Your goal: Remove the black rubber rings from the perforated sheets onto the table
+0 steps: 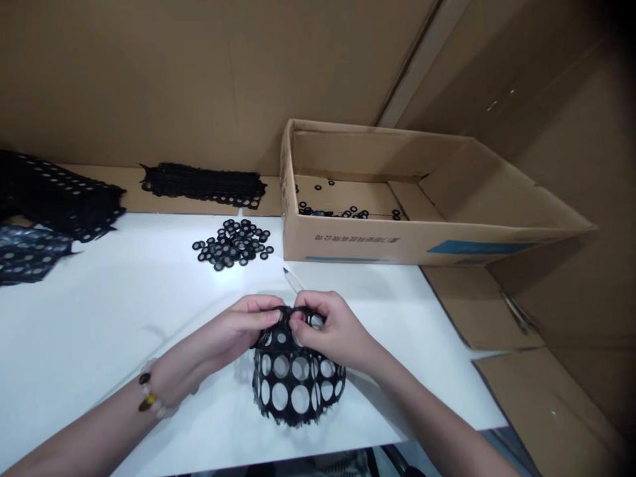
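Observation:
Both hands pinch the upper edge of a black perforated sheet (308,375), whose lower part hangs in a curve over the white table. My left hand (248,326) is closed on its upper left part, thumb on top. Close beside it, my right hand (332,331) grips the same sheet with thumb and forefinger. Whether a small ring sits between the right fingertips is hidden. Just beyond my hands lies a white pen-like tool (293,280) with a dark tip. Farther off is a heap of small black rings (233,245).
An open cardboard box (358,240) with scattered black rings stands at the back right. A flat stack of black perforated strips (203,184) lies at the back. More black sheets (54,192) are piled at the left. Metal tweezers (517,311) rest on cardboard at the right.

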The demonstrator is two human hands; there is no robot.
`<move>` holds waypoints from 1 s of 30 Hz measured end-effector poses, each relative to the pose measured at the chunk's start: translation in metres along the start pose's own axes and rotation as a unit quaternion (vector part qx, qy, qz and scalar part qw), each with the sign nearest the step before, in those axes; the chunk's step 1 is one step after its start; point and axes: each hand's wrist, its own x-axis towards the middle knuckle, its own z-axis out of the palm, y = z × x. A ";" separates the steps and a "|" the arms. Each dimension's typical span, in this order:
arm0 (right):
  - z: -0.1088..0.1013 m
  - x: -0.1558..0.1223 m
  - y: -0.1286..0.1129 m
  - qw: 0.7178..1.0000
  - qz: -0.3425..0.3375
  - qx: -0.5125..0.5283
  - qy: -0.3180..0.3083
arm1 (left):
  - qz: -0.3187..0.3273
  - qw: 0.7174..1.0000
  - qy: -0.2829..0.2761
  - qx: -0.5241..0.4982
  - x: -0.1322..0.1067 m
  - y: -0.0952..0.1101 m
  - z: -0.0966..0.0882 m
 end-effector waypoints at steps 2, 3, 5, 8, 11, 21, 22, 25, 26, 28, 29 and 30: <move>0.000 0.002 0.003 1.000 0.003 -0.016 0.009 | -0.001 1.000 0.000 -0.017 0.000 0.000 0.000; 0.000 0.002 0.004 1.000 0.003 -0.021 0.012 | 0.001 1.000 -0.001 -0.022 -0.001 0.001 0.001; -0.001 0.004 0.007 0.999 -0.001 -0.030 0.016 | 0.003 1.000 -0.002 -0.023 -0.003 0.006 0.003; -0.001 0.004 0.008 0.999 -0.011 -0.050 0.017 | 0.026 0.998 -0.002 0.058 -0.006 0.014 0.005; 0.001 0.003 0.007 0.997 -0.025 -0.068 0.020 | 0.113 0.942 0.047 0.311 -0.006 0.017 0.003; 0.001 0.003 0.006 0.995 -0.050 -0.086 0.010 | 0.249 0.767 0.079 0.587 -0.007 0.019 -0.001; 0.001 0.003 0.005 0.996 -0.041 -0.080 0.012 | 0.253 0.796 0.074 0.545 -0.006 0.019 -0.001; -0.003 0.002 0.004 0.998 -0.010 -0.051 0.023 | 0.253 0.889 0.067 0.376 -0.001 0.019 -0.003; -0.004 0.002 0.004 0.999 -0.002 -0.046 0.027 | 0.255 0.911 0.073 0.316 0.000 0.021 -0.005; -0.006 0.003 0.004 0.998 0.014 -0.050 0.034 | 0.275 0.927 0.126 0.220 0.002 0.027 -0.012; -0.007 0.004 0.005 0.998 0.021 -0.054 0.037 | 0.289 0.915 0.179 0.216 0.002 0.032 -0.017; -0.007 0.004 0.005 0.997 0.027 -0.055 0.037 | 0.302 0.891 0.239 0.242 0.002 0.037 -0.023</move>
